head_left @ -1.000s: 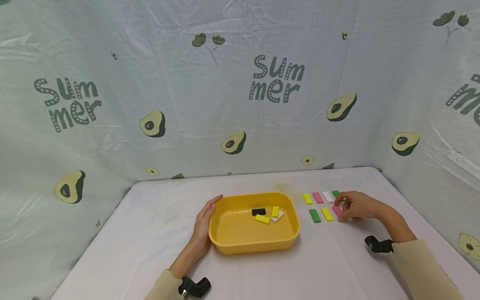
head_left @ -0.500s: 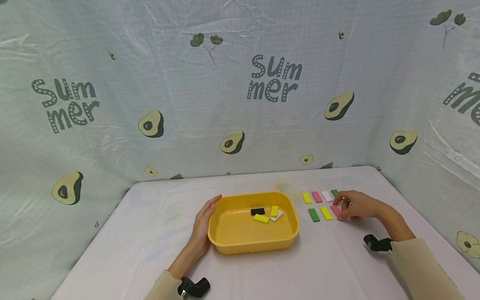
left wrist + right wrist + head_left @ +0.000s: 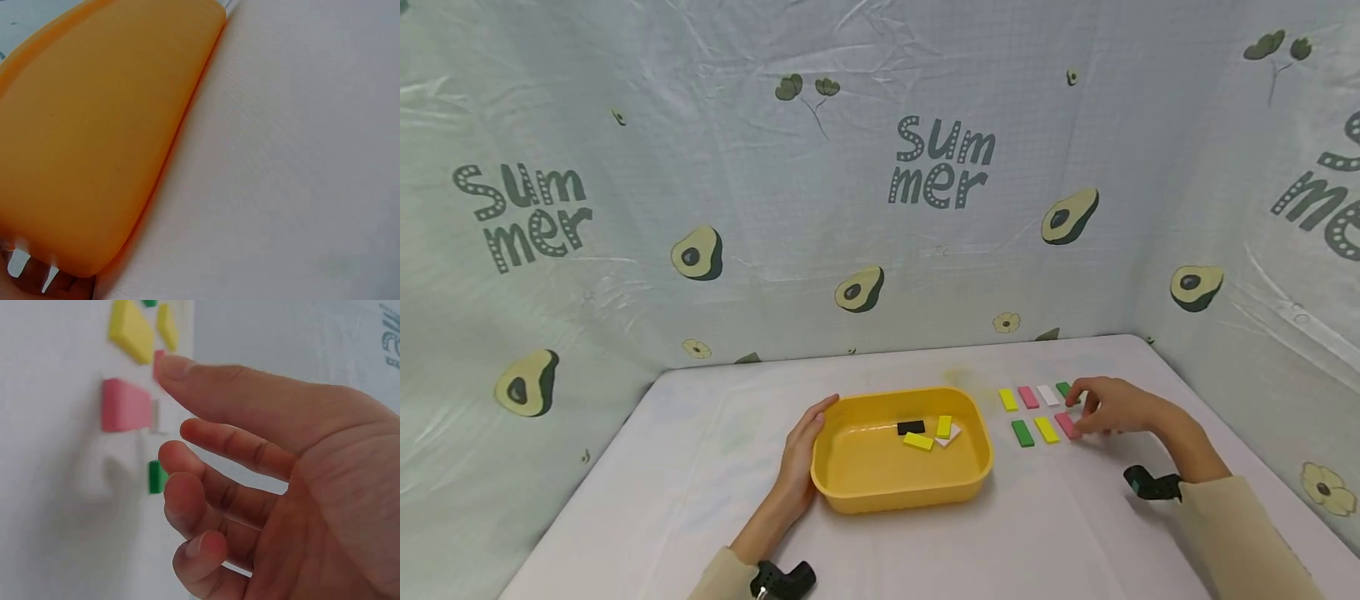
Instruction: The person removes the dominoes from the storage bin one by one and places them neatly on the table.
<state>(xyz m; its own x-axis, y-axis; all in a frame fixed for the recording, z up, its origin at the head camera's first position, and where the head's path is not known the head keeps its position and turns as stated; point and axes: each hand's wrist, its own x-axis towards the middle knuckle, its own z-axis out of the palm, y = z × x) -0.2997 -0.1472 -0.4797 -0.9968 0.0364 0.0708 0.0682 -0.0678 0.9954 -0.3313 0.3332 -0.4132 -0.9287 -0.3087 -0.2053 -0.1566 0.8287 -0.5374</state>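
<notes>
The left hand (image 3: 797, 462) rests along the left side of a yellow plastic tub (image 3: 895, 492), its fingers reaching up to the rim; the left wrist view shows a few fingers against the tub's wall. On the right of the table, the right hand (image 3: 1112, 406) is held over a flat pink block (image 3: 1065, 425). Its thumb and loosely bent fingers stand apart, with nothing between them in the right wrist view. That block lies at the end of the near row, beside a yellow block (image 3: 1047, 430) and a green block (image 3: 1022, 433).
Behind them runs a second row: a yellow block (image 3: 1008, 400), a pink one (image 3: 1028, 397), a white block (image 3: 1048, 395) and a green one (image 3: 1063, 389). Inside the tub lie a black block (image 3: 911, 427), two yellow blocks and a white one. A printed curtain (image 3: 760, 208) borders the table.
The right hand's fingers have lifted slightly off the near pink block, which stays in the row. The left hand keeps its place at the tub. The head view has shifted a little.
</notes>
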